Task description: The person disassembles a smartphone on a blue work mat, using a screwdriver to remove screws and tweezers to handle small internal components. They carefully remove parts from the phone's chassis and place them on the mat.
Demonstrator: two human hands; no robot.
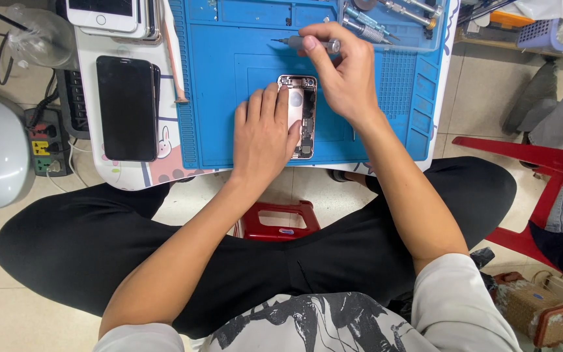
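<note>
on the ribbed blue mat [229, 98], the left hand [265, 133] presses flat on an opened phone [302, 117]; the right hand [340, 75] pinches a slim metal screwdriver [304, 43].

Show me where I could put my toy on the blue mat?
Bare mat lies left of the opened phone, up to the black phone. Bare too by the right edge. Crowded: the tool tray and around both hands.

Opened phone [302, 117]: rose-gold frame, back side down, internals exposed, laid lengthwise near the front edge of the blue mat [229, 78], left half covered by a hand. Small screwdriver [307, 43]: grey metal handle, thin dark tip pointing left, held roughly horizontal above the mat, just beyond the phone's top end.
</note>
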